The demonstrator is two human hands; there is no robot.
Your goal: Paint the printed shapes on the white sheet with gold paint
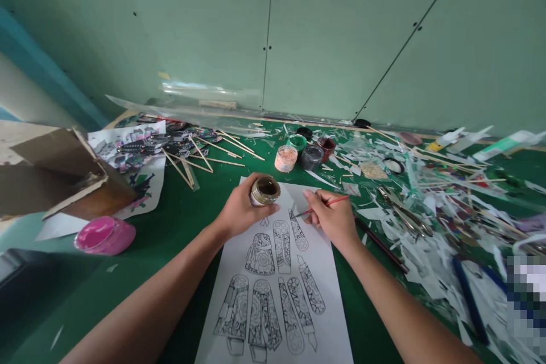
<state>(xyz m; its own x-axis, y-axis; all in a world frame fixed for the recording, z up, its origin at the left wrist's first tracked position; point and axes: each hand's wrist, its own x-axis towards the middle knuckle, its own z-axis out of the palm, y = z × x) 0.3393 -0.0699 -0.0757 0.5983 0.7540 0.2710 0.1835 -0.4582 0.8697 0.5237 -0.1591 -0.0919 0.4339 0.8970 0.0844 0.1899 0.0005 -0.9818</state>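
Note:
My left hand is wrapped round a small open jar of brownish paint, held above the top of a white sheet. Black line drawings of patterned shapes cover that paper. In my right hand is a thin red paintbrush, pinched between thumb and fingers. Its dark tip points down and left, at the narrow patterned shape near the sheet's top right. Whether the bristles touch the paper I cannot tell.
Several paint jars, among them a peach one, stand behind the sheet. A pink paint pot and cardboard box are at left. Wooden sticks, pliers, a dark pencil-like rod and paper scraps lie around. A green wall rises behind.

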